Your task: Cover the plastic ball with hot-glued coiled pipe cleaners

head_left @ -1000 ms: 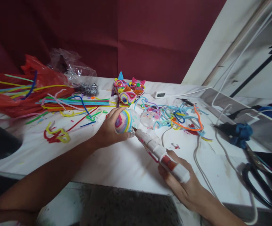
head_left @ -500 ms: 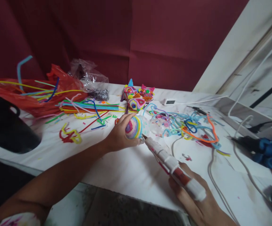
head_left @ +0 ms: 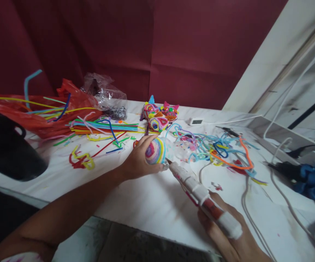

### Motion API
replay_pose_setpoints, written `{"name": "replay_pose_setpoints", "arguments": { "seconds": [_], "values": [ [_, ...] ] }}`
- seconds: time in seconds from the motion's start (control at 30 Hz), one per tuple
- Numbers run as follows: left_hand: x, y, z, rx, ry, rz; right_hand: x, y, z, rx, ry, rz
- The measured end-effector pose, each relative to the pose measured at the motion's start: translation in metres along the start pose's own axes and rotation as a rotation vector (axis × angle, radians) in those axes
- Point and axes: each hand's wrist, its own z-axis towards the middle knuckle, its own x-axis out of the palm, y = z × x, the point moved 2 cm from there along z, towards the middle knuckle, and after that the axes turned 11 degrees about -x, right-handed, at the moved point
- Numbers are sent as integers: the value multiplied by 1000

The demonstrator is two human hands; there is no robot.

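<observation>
My left hand is wrapped round a ball striped in pink, purple, yellow and blue coils, held just above the table. Part of its right side is pale and see-through. In my right hand is a white hot glue gun with a reddish-brown band. Its nozzle points up and left, at or very near the ball's lower right side; I cannot tell whether they touch. Behind the ball sit several colourful decorated figures with pointed ears.
Bundled pipe cleaners and a red plastic bag lie left, beside a black container. Tangled pipe cleaners spread right, near a small white display. A grey cord runs along the table's right side.
The view has shifted slightly. My right hand and the glue gun have moved a little right and down, the nozzle staying near the ball. My left hand keeps its hold.
</observation>
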Motion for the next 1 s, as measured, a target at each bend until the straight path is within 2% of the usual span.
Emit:
{"name": "replay_pose_setpoints", "arguments": {
  "seconds": [0.13, 0.23, 0.4, 0.5, 0.77, 1.0],
  "values": [
    [2, 2, 0, 19, -32, 1, 0, -6, 1, -18, 104, -43],
    [4, 4, 0, 30, -33, 6, -3, -4, 9, -18, 38, -80],
    [4, 2, -1, 29, -30, -5, -6, 9, 30, -65, 103, -51],
    [3, 1, -1, 48, -6, -4, -7, 14, 39, -65, 39, -6],
    [11, 12, -2, 185, -94, 33, -9, 17, 49, -19, 19, 122],
    [5, 2, -7, 204, -54, 90, -12, 16, 53, 43, 34, 142]
  ]
}}
